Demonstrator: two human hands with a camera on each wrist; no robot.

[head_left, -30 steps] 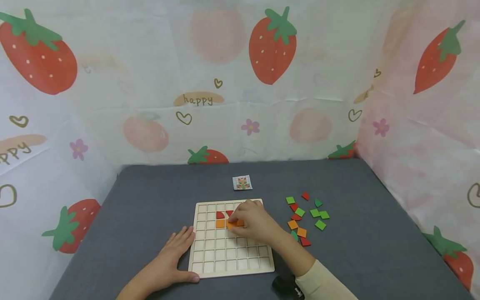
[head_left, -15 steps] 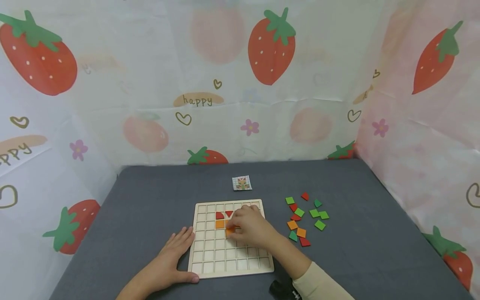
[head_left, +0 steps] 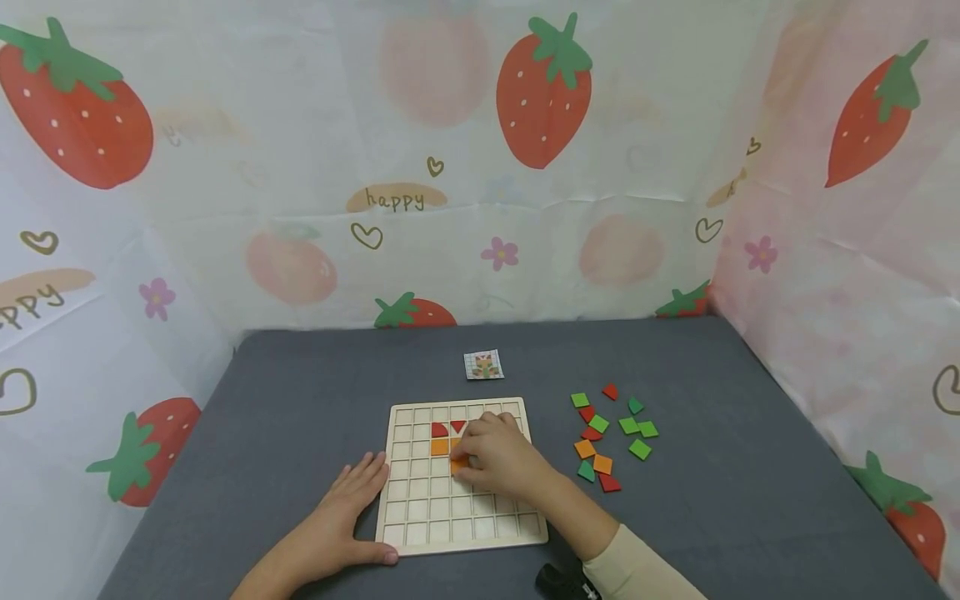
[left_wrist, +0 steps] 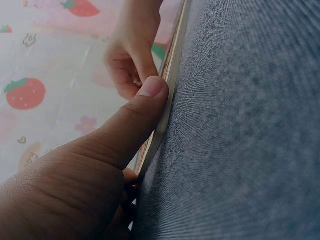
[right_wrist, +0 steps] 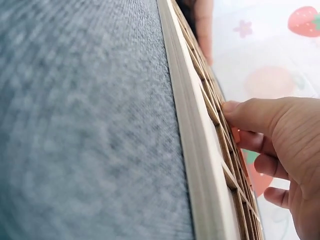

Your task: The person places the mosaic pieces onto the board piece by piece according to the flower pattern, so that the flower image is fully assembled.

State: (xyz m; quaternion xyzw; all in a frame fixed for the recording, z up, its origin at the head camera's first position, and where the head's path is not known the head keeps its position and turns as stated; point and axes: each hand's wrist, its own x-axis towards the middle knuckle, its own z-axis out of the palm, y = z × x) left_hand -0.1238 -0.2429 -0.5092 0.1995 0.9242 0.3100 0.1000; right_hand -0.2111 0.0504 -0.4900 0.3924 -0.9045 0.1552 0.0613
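Note:
A pale wooden grid board (head_left: 438,510) lies on the dark grey cloth. My right hand (head_left: 504,457) is over its middle, fingers bent, thumb and fingertips at an orange square tile (head_left: 457,467) in a grid cell. In the right wrist view the thumb (right_wrist: 255,114) touches the grid. A red quarter-round tile (head_left: 439,430), a red triangle tile (head_left: 457,427) and an orange tile (head_left: 439,447) lie in cells above; the hand hides other cells. My left hand (head_left: 348,521) rests with spread fingers on the board's left edge, thumb at the near-left corner.
Loose green, red and orange tiles (head_left: 628,426) are scattered right of the board. A small pattern card (head_left: 484,365) lies beyond it. Something black (head_left: 561,582) sits under the right forearm by the near edge. Strawberry-printed curtains (head_left: 543,100) enclose the table.
My right hand has shifted slightly left and nearer, bringing the orange tile down to the row below the other orange ones. The left hand has stayed in place.

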